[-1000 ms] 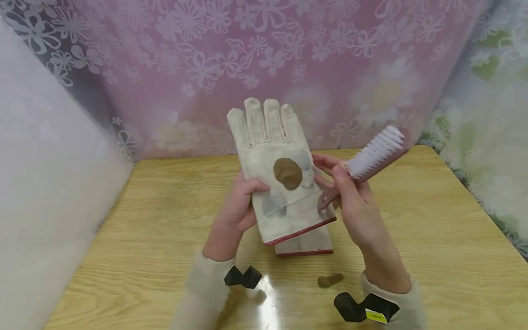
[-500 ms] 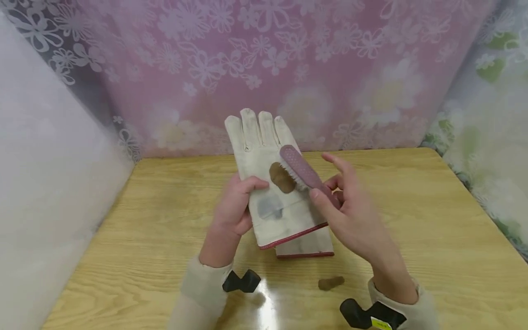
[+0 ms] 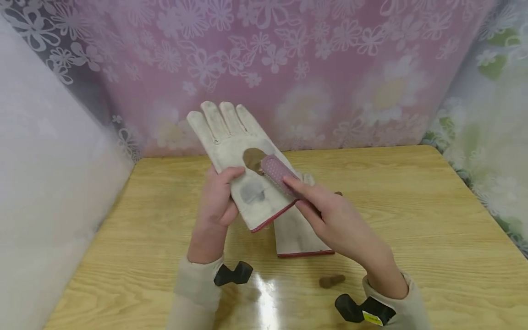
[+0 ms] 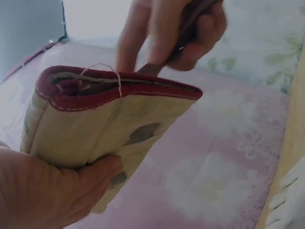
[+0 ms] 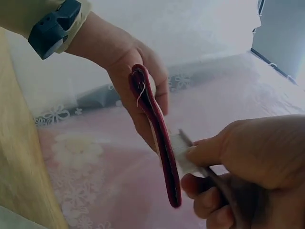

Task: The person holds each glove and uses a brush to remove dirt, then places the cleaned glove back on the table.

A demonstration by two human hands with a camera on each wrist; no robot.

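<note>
My left hand (image 3: 216, 197) grips a cream cloth work glove (image 3: 229, 153) along its left side, thumb on the front and fingers behind, holding it up over the table. A brown smear-like patch (image 3: 253, 159) and a grey stain (image 3: 252, 191) mark its front. In my right hand (image 3: 344, 224) is a mauve scrubbing brush (image 3: 275, 170), index finger laid along its back. Its bristles face the glove and overlap the right edge of the brown patch. The right wrist view shows the white bristles (image 5: 183, 150) right at the glove's face, beside the red-trimmed cuff (image 5: 164, 152).
A second cream glove (image 3: 297, 236) lies on the wooden table (image 3: 144, 256), partly hidden under the held glove and right hand. A small brown lumpy piece (image 3: 331, 281) lies near the front. Floral sheeting (image 3: 264, 59) stands behind the table, with more at both sides.
My right hand has turned the brush from bristles up to bristles against the glove. The left hand has moved the glove leftward and tilted it further left, uncovering more of the second glove.
</note>
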